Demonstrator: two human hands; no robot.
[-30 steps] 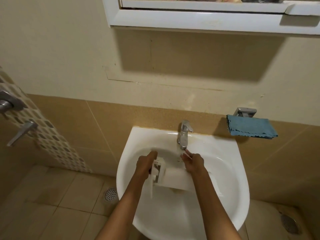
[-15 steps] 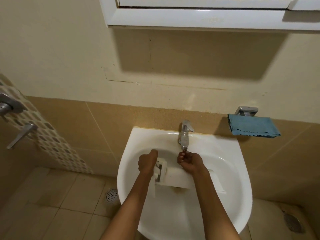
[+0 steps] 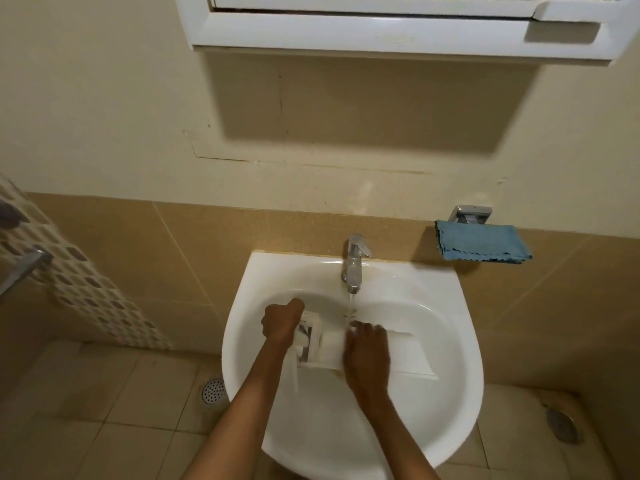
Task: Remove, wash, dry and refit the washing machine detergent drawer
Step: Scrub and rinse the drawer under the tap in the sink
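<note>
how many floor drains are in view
2. One floor drain lies on the tiles just left of the sink; a second drain sits on the floor at the far right. The sink and arms may hide others.

White cabinet (image 3: 398, 32) above; floor drain (image 3: 213, 390) lower left.

The right hand (image 3: 367, 355) has dropped from the spout of the tap (image 3: 354, 265) onto the drawer (image 3: 408, 355), just right of where the left hand (image 3: 281, 322) grips its end. Blur hides whether it clasps or presses. A thin water stream (image 3: 350, 304) now seems to run.
</note>
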